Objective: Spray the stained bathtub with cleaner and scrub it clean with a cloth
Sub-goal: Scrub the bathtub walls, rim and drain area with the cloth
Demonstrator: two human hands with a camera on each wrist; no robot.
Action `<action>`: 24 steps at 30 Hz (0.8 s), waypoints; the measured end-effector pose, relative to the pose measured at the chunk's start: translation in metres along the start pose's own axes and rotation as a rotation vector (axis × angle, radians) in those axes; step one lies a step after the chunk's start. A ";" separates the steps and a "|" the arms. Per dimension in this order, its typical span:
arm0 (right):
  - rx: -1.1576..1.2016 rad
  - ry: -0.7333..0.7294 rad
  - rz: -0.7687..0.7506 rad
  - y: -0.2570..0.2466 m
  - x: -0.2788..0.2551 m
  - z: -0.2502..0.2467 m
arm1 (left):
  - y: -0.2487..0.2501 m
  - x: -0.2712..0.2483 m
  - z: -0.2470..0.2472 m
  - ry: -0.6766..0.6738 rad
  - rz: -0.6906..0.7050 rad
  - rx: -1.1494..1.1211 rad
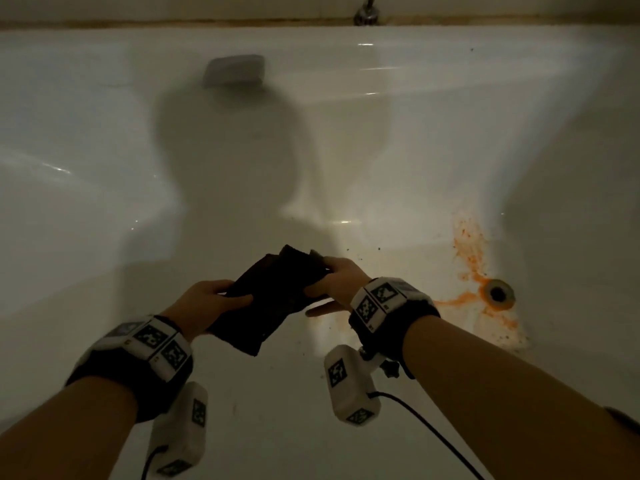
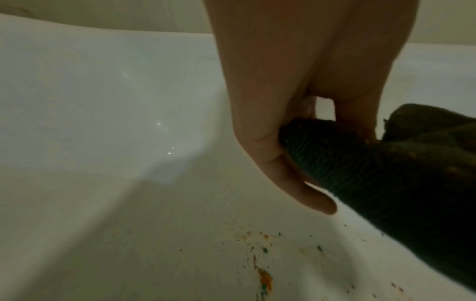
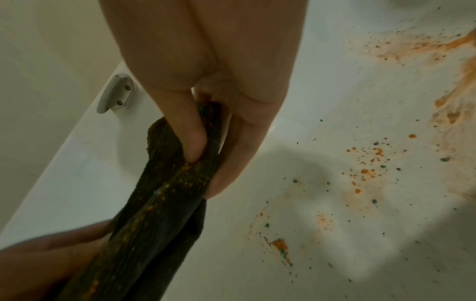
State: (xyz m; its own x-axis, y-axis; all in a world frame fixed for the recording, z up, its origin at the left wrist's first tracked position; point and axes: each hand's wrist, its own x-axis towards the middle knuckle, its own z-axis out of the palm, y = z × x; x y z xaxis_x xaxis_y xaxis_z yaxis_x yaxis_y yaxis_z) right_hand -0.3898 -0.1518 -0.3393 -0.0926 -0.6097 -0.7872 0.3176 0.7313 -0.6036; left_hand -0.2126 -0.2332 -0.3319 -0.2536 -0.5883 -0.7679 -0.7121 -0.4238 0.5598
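Observation:
A dark ribbed cloth (image 1: 273, 299) hangs above the white bathtub floor (image 1: 242, 202), stretched between both hands. My left hand (image 1: 211, 297) grips its near left edge, thumb on top; the left wrist view shows the fingers (image 2: 260, 146) curled round the cloth (image 2: 386, 179). My right hand (image 1: 334, 280) pinches the far right end, thumb (image 3: 192, 130) pressed into the cloth (image 3: 165, 203), which carries orange and green specks. Orange stains (image 1: 471, 251) spread round the drain (image 1: 498, 293) at the right; more orange and green spots (image 3: 365, 169) dot the floor below. No spray bottle shows.
A grey overflow plate (image 1: 233, 71) sits on the far tub wall, and a metal tap fitting (image 1: 365, 13) on the ledge above. A white wall bracket (image 3: 115, 93) shows in the right wrist view. A black cable (image 1: 426, 431) trails from the right wrist camera.

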 end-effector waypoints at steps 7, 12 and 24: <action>0.010 0.019 0.016 0.035 0.052 -0.003 | -0.023 0.051 0.003 -0.181 0.026 0.133; -0.053 -0.039 0.126 0.063 0.087 0.010 | -0.061 0.073 -0.007 -0.266 0.111 0.283; -0.878 -0.314 0.440 0.177 0.135 0.023 | -0.151 0.123 0.050 -0.653 -0.083 0.968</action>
State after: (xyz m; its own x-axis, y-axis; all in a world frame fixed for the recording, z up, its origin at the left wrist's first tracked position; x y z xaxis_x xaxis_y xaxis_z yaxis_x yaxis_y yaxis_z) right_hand -0.3242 -0.1120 -0.5495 0.1559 -0.1945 -0.9684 -0.5488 0.7981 -0.2487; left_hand -0.1690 -0.2072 -0.5266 -0.2704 0.0015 -0.9628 -0.8724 0.4226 0.2456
